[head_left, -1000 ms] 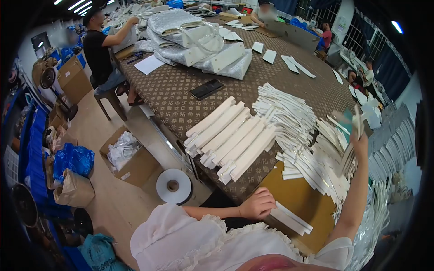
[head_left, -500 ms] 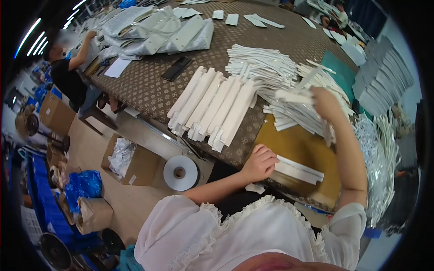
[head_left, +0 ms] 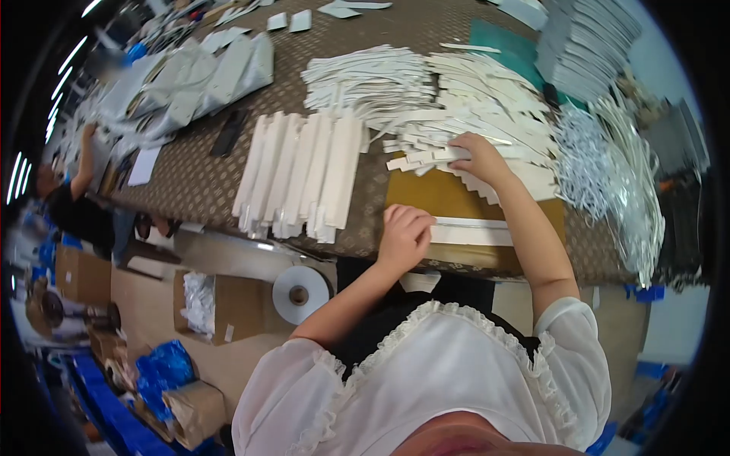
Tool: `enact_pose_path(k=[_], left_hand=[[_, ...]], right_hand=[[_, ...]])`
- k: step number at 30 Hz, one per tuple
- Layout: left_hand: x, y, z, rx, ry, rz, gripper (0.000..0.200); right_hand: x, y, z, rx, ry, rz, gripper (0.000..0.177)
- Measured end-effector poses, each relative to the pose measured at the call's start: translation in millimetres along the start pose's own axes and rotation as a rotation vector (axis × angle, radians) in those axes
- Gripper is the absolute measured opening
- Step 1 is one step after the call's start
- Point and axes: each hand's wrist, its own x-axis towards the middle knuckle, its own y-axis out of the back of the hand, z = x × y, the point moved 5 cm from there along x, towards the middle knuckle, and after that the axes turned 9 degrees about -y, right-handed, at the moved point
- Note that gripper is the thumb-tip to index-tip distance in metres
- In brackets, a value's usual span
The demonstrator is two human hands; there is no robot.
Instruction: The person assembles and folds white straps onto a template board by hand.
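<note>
Observed: left hand (head_left: 407,237), fingers curled, pins flat strips (head_left: 477,232) to the board (head_left: 426,196), right hand (head_left: 475,156) pinches a strip (head_left: 422,161) from the loose heap (head_left: 471,91); bundles (head_left: 300,171) appear finished, most of heap outstanding.

The desk (head_left: 198,190), covered in brown patterned cloth, carries a mustard board (head_left: 433,199) at its near edge. Two flat white strips (head_left: 475,232) lie on the board, their ends under the left fingers (head_left: 411,219). A heap of loose white strips (head_left: 426,91) spreads beneath and beyond the right fingers (head_left: 460,152). Left of the left fingers lies a row of long white bundles (head_left: 300,175). Farther left are a black phone (head_left: 228,133) and silvery bags (head_left: 190,76). Right of the right fingers sits a tangle of silvery loops (head_left: 601,159).
</note>
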Motion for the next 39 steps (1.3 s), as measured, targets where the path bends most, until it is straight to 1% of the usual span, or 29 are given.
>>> enact_pose_path(k=[1, 3, 4, 5, 7, 8, 9, 11, 12, 15, 16, 17, 18, 19, 20, 21, 22, 24, 25, 26, 28, 29, 30, 32, 33, 35, 36, 37, 39], left_hand=[[4, 1, 0, -0.003, 0.051, 0.001, 0.019], [11, 3, -2, 0.006, 0.155, 0.007, 0.023], [14, 2, -4, -0.008, 0.144, -0.002, 0.023], [19, 1, -9, -0.034, 0.165, -0.014, 0.024], [28, -4, -18, -0.082, 0.210, -0.035, 0.027], [32, -7, -22, -0.088, 0.203, -0.041, 0.027], [35, -12, -30, -0.120, 0.263, -0.043, 0.028], [42, -20, -45, -0.181, 0.386, -0.042, 0.032], [47, -23, -50, -0.181, 0.381, -0.040, 0.032], [60, -21, -58, -0.014, 0.336, 0.001, 0.038], [66, -19, -62, -0.013, 0.336, 0.003, 0.038], [73, -13, -66, 0.161, 0.317, 0.002, 0.041], [81, -7, -71, 0.335, 0.296, 0.003, 0.044], [87, -3, -80, 0.335, 0.290, 0.005, 0.044], [94, 2, -88, 0.550, 0.209, 0.019, 0.039], [101, 6, -95, 0.765, 0.126, 0.037, 0.033], [106, 9, -108, 0.767, 0.122, 0.044, 0.033], [111, 3, -148, 0.710, 0.288, -0.313, 0.029], [113, 0, -155, 0.676, 0.370, -0.490, 0.027], [116, 2, -154, 0.683, 0.366, -0.481, 0.027], [121, 12, -140, 0.559, 0.335, -0.263, 0.023], [126, 20, -126, 0.492, 0.317, -0.160, 0.021], [129, 23, -112, 0.490, 0.310, -0.163, 0.021], [130, 25, -80, -0.202, 0.677, -0.177, 0.018], [127, 26, -71, -0.211, 0.681, -0.184, 0.018], [119, 16, -52, -0.545, 0.676, -0.345, 0.015], [117, 18, -43, -0.548, 0.683, -0.354, 0.015], [122, 22, -27, -0.507, 0.541, -0.396, 0.015], [127, 28, -1, -0.422, 0.251, -0.469, 0.017]], right_hand=[[-8, 5, 4, -0.008, -0.028, 0.013, 0.043], [-20, 17, 13, 0.034, -0.151, 0.045, 0.033], [-24, 22, 17, 0.057, -0.206, 0.062, 0.028], [-29, 25, 20, 0.053, -0.219, 0.071, 0.028], [-39, 28, 23, 0.050, -0.220, 0.058, 0.023], [-43, 29, 24, 0.049, -0.217, 0.051, 0.021], [-47, 28, 24, 0.048, -0.223, 0.058, 0.021], [-54, 30, 14, 0.022, -0.117, 0.172, 0.019], [-58, 32, 10, 0.008, -0.058, 0.226, 0.019], [-63, 37, 5, -0.007, -0.029, 0.265, 0.022], [-66, 39, 4, -0.014, -0.020, 0.284, 0.023], [-68, 40, 3, -0.015, -0.019, 0.287, 0.023], [-71, 44, 2, -0.038, -0.006, 0.341, 0.025], [-74, 48, 0, -0.061, 0.006, 0.396, 0.027], [-76, 52, -2, -0.085, 0.020, 0.450, 0.029], [-78, 52, -3, -0.088, 0.025, 0.455, 0.029], [-78, 49, -3, -0.097, -0.017, 0.377, 0.031], [-76, 40, -1, -0.115, -0.095, 0.224, 0.037], [-75, 39, -3, -0.117, -0.086, 0.231, 0.037], [-75, 41, -5, -0.111, -0.057, 0.317, 0.038], [-75, 46, -10, -0.094, -0.008, 0.491, 0.042], [-73, 49, -16, -0.094, -0.009, 0.500, 0.042], [-75, 55, -23, -0.087, 0.031, 0.536, 0.044], [-82, 73, -45, -0.078, 0.101, 0.594, 0.050], [-84, 80, -59, -0.083, 0.091, 0.589, 0.050], [-85, 91, -101, -0.206, 0.121, 0.548, 0.045], [-87, 89, -105, -0.233, 0.123, 0.534, 0.044], [-89, 88, -109, -0.260, 0.126, 0.520, 0.043], [-88, 78, -86, 0.421, -0.131, 0.239, 0.038]])
